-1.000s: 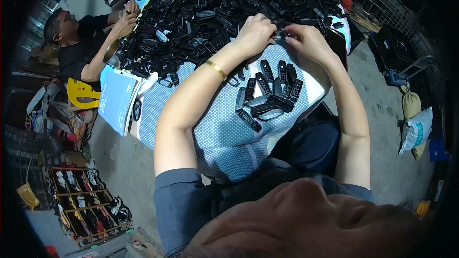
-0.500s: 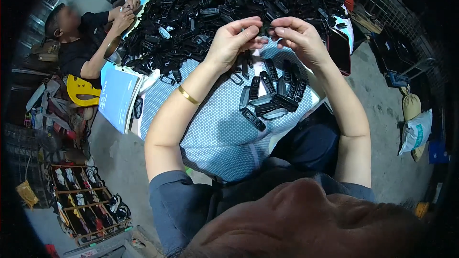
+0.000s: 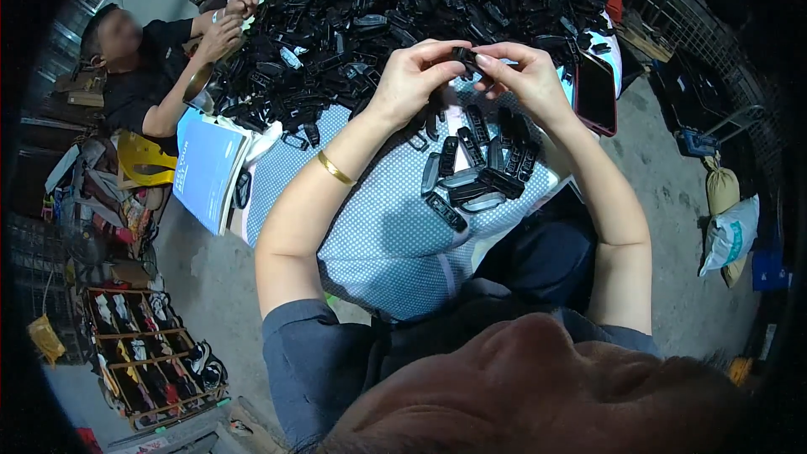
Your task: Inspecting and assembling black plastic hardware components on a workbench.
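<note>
A small black plastic casing is held up between my hands, above the near edge of a big heap. My left hand pinches its left end between thumb and fingers. From the other side, my right hand is closed on it with thumb and fingertips. The fingers partly cover the casing. Just below my hands, a small pile of similar slotted black casings lies on a pale dotted cloth.
The large heap of black plastic parts covers the table's far side. At left are a blue-covered book, a metal cup and a co-worker's hands. A dark phone or tablet lies right of my right hand.
My hands have come slightly lower, and the black casing now shows clearly between the fingertips. The co-worker's hands at left have shifted a little.
</note>
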The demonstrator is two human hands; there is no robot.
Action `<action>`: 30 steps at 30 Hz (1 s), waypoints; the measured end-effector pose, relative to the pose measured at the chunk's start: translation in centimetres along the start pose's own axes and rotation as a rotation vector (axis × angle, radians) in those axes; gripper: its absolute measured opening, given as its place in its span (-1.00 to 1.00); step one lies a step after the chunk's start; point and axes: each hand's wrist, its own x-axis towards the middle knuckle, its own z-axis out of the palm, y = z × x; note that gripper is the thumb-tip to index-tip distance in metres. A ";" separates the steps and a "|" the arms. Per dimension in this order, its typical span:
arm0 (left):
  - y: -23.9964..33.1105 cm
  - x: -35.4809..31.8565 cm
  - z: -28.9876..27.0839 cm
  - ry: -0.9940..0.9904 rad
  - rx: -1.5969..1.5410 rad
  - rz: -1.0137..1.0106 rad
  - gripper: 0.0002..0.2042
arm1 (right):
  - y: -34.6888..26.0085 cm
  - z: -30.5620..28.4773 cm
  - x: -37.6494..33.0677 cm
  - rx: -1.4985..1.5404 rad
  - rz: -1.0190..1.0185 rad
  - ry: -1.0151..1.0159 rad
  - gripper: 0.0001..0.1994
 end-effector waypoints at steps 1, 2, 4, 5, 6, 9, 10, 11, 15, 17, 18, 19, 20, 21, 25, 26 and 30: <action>-0.1 -0.1 0.3 0.045 -0.111 -0.070 -0.67 | 0.1 0.0 0.0 -0.007 -0.009 0.014 -0.76; -0.2 -0.1 0.7 0.043 -0.112 -0.070 -0.67 | 0.5 0.1 0.0 -0.008 -0.009 0.016 -0.76; -0.5 -0.2 1.6 0.150 -0.418 -0.087 -0.66 | 1.1 0.9 0.1 -0.156 -0.176 0.166 -0.76; -0.7 -0.2 1.9 0.177 -0.448 -0.069 -0.68 | 0.7 1.3 -0.1 -0.274 -0.147 0.175 -0.74; -0.6 -0.3 1.7 0.181 -0.446 -0.070 -0.68 | 0.9 1.5 0.0 -0.271 -0.147 0.172 -0.74; 0.0 0.0 1.5 0.159 -0.471 -0.090 -0.72 | 0.7 1.3 0.0 -0.283 -0.016 0.063 -0.66; 0.1 -0.1 1.3 0.162 -0.471 -0.090 -0.72 | 0.6 1.1 0.0 -0.282 -0.016 0.060 -0.66; 0.2 -0.2 1.2 0.120 -0.480 -0.085 -0.73 | 0.7 0.8 0.0 -0.339 -0.044 -0.008 -0.68; 0.4 -0.3 0.9 0.064 -0.439 -0.030 -0.76 | 1.0 1.3 -0.3 -0.416 -0.198 0.003 -0.76; 0.4 -0.3 0.9 0.051 -0.402 -0.006 -0.75 | 1.0 1.7 -0.6 -0.494 -0.271 0.044 -0.77; 0.5 -0.3 1.0 0.068 -0.427 -0.003 -0.77 | 0.9 2.0 -0.8 -0.520 -0.303 0.077 -0.78; 0.5 -0.3 1.1 0.086 -0.452 0.000 -0.80 | 0.9 2.1 -1.0 -0.548 -0.336 0.111 -0.78; 0.4 -0.3 1.1 0.086 -0.452 0.000 -0.80 | 0.9 2.1 -1.0 -0.548 -0.336 0.110 -0.78; 0.3 -0.4 1.0 0.078 -0.449 -0.005 -0.79 | 0.9 2.2 -1.1 -0.535 -0.321 0.101 -0.79; 1.4 0.3 0.4 0.027 -0.214 -0.005 -0.75 | 0.6 0.0 0.2 -0.591 -0.255 -0.077 -0.76; 1.5 0.1 0.4 0.034 -0.212 -0.006 -0.75 | 0.0 -0.8 0.5 -0.521 -0.250 -0.136 -0.66; 3.3 -1.7 2.9 -0.250 0.333 -0.018 -0.71 | 1.6 -5.0 2.2 -0.896 -0.164 -0.144 -0.60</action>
